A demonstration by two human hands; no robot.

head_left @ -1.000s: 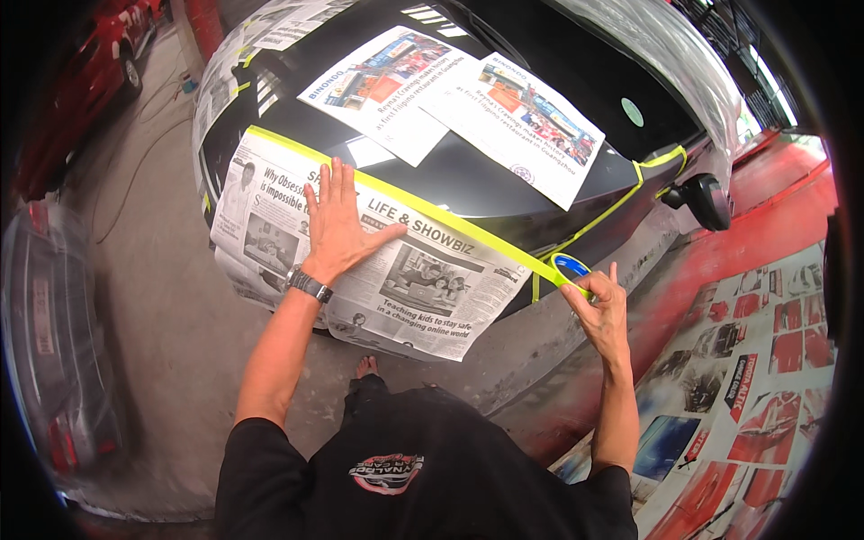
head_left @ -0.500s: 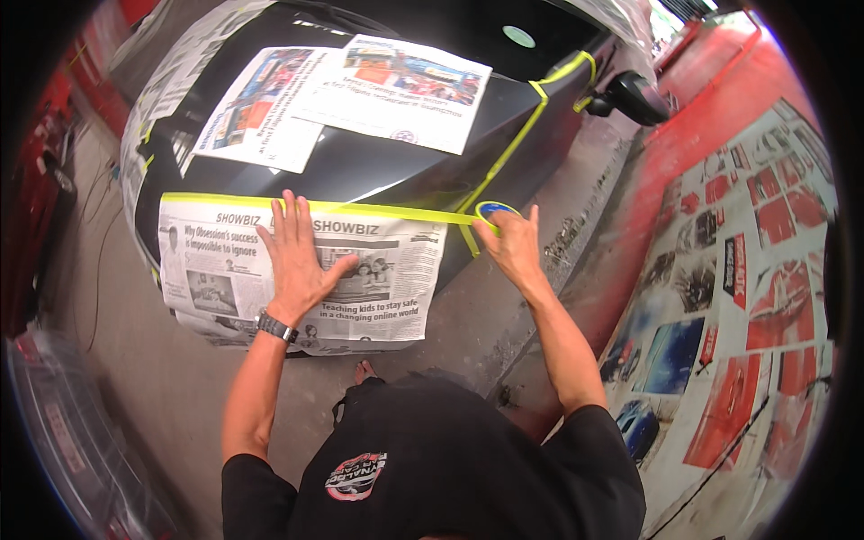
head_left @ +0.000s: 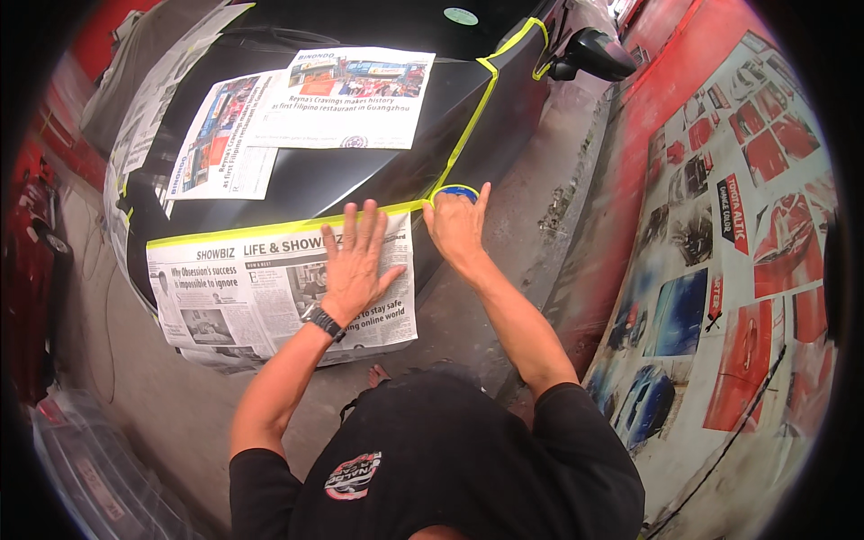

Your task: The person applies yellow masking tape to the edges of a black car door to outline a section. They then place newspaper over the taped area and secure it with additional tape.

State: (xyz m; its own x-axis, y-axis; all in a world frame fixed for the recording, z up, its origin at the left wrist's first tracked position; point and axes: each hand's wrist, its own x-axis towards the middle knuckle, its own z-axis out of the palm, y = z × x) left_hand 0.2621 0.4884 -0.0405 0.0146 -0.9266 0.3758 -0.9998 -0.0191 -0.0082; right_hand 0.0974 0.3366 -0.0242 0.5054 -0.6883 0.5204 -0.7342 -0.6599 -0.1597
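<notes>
A sheet of newspaper point(head_left: 216, 279) hangs over the front of a black car point(head_left: 351, 184), its top edge lined with a strip of yellow-green masking tape point(head_left: 270, 227). My left hand point(head_left: 355, 274) lies flat on the right part of this sheet, fingers spread, fingertips up at the tape. At the sheet's upper right corner, my right hand point(head_left: 457, 232) grips a roll of masking tape point(head_left: 461, 192) with a blue core. The strip runs to the roll, beside the crossing tape line. Two more newspaper sheets, one upright point(head_left: 355, 103) and one turned sideways point(head_left: 220, 144), overlap on the hood.
Another tape line point(head_left: 470, 117) follows the fender edge up toward the black side mirror point(head_left: 594, 56). Newspaper masking point(head_left: 162, 112) covers the car's far left side. A picture-covered banner point(head_left: 661, 216) spreads along the right. At lower left stands a plastic-wrapped car part point(head_left: 99, 468).
My left hand has slid right along the newspaper, nearer the right hand. The view has shifted, so the car sits further left. The right hand still holds the tape roll at the corner.
</notes>
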